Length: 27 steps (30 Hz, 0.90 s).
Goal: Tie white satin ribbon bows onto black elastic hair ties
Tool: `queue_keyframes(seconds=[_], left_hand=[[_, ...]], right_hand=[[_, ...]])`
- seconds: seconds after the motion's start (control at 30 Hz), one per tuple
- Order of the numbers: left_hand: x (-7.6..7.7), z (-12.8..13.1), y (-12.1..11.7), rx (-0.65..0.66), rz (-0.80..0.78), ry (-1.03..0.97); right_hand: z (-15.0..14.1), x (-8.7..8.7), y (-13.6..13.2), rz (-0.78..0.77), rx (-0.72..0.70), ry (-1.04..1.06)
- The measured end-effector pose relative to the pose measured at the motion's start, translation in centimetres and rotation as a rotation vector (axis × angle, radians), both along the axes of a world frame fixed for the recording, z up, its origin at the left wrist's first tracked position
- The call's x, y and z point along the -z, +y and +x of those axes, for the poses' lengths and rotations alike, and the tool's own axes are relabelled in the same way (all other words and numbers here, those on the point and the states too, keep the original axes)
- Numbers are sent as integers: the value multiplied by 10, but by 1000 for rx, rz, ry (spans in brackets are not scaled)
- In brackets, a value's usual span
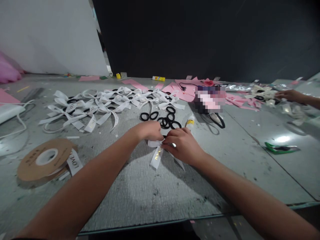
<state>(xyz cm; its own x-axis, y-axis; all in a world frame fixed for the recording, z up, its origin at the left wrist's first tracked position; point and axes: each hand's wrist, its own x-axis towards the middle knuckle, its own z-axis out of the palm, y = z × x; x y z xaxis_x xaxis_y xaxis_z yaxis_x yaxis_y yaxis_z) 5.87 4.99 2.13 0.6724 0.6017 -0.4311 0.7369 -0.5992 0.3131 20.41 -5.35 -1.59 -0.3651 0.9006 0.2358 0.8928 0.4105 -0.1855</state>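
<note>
Low over the grey table (pixel 140 193), my left hand (pixel 151 130) and my right hand (pixel 183 145) meet at a white ribbon bow (pixel 157 156) with gold lettering. Both are closed, fingertips pinching near the knot, and part of a black band shows between them. The ribbon's two tails hang toward me. Just beyond my fingers lie several loose black hair ties (pixel 175 124). Farther back to the left spreads a pile of white ribbon bows (pixel 100 106) on black hair ties. My fingers cover most of the knot.
A ribbon roll (pixel 32 163) lies at the left with its printed end loose. Near my right hand is a glue stick (pixel 190 120). Pink paper (pixel 186 93) lies at the back. At right, a green-edged tool (pixel 281 148) rests below another person's hand (pixel 290 95) touching cream bows.
</note>
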Motion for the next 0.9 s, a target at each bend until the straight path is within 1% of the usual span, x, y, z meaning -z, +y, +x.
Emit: queue_keyframes(seconds=[0.17, 0.43, 0.53, 0.6, 0.67, 0.7, 0.77, 0.83, 0.9], left_hand=[[-1, 0, 0, -4, -11, 6], [-6, -3, -3, 6, 6, 24], [-7, -4, -4, 15, 3, 32], [-13, -7, -5, 16, 9, 33], [-26, -13, -6, 2, 45, 32], [-37, -18, -7, -18, 81, 21], [-65, -33, -12, -83, 180, -31], [-95, -55, -21, -205, 303, -232], [-118, -82, -38, -330, 340, -345]], right_hand=[[1, -1, -1, -24, -8, 0], [-1, -3, 0, -60, -29, 11], [-2, -4, 0, -55, -61, -17], [-2, -3, 0, -34, -96, -40], [-2, -2, 1, 4, -121, -60], [-2, -2, 2, 27, -124, -65], [-1, -1, 2, 70, -121, -68], [0, -1, 3, 94, -117, -44], [3, 0, 3, 102, -111, 13]])
